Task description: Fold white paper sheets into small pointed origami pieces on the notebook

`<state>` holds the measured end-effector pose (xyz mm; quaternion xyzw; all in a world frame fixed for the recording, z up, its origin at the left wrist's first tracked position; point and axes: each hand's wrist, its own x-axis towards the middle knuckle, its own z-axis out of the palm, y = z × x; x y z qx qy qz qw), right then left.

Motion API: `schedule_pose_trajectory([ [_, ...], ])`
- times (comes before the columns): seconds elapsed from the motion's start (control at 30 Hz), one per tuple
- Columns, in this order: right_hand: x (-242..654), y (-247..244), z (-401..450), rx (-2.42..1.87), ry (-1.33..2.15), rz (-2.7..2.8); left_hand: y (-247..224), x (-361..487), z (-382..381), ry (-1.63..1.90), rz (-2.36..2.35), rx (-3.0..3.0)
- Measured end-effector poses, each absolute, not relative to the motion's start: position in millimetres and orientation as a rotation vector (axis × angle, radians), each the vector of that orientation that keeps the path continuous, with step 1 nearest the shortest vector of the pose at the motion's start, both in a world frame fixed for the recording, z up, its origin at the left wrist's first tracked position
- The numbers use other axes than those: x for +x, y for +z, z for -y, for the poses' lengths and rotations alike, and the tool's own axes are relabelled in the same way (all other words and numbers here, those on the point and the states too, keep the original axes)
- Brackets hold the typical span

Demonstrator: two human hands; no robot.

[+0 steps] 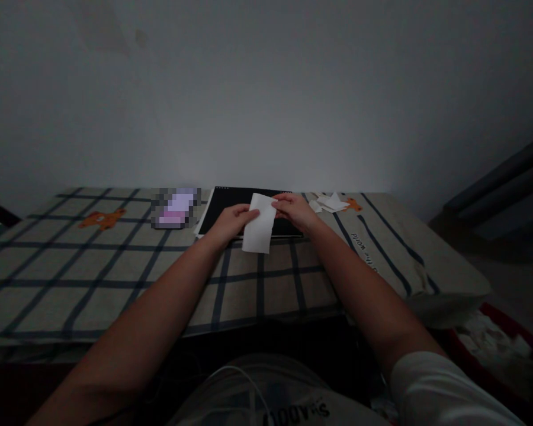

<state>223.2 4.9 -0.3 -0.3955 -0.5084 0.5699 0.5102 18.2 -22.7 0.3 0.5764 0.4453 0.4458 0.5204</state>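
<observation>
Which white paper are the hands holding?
The oblong sheet, held by the left hand and the right hand; the small scraps lie untouched together on the tablecloth.

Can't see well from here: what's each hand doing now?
Left hand: closed, pinching a white paper slip at its left edge.
Right hand: closed, pinching its upper right edge.

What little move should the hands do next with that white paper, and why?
Maybe the right hand could slide its grip a little lower along the white paper. Both it and the left hand hold the upper part, one at each side, and nothing holds the lower end, so a lower grip would probably steady it.
</observation>
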Motion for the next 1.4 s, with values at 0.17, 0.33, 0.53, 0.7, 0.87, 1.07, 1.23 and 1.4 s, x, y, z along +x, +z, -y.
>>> schedule_pose_trajectory([
  [0.17,220.3,-0.9,-1.1,-0.881,1.411,1.295,-3.2,16.9,17.7,1.102,-1.029,1.326],
  [0.33,219.2,0.8,-1.1,-0.892,1.448,1.237,-8.8,16.7,12.8,1.238,-1.078,1.425],
  [0.53,218.8,3.0,1.1,-0.889,1.462,1.311,-4.9,20.3,17.0,1.239,-1.057,1.324],
  [0.7,219.4,5.3,4.2,-0.923,1.453,1.34,-1.3,21.6,21.2,1.141,-1.0,1.199],
  [0.87,219.1,6.5,5.6,-0.942,1.455,1.374,-1.0,21.1,21.6,1.114,-0.998,1.183],
  [1.07,218.7,5.5,5.8,-0.949,1.465,1.375,1.3,21.0,25.5,1.073,-1.012,1.195],
  [1.23,218.8,3.8,5.2,-0.941,1.464,1.391,-2.4,20.1,22.6,1.09,-1.017,1.224],
  [1.4,218.2,4.8,5.1,-0.98,1.474,1.394,-5.9,19.7,20.3,1.102,-1.047,1.265],
])
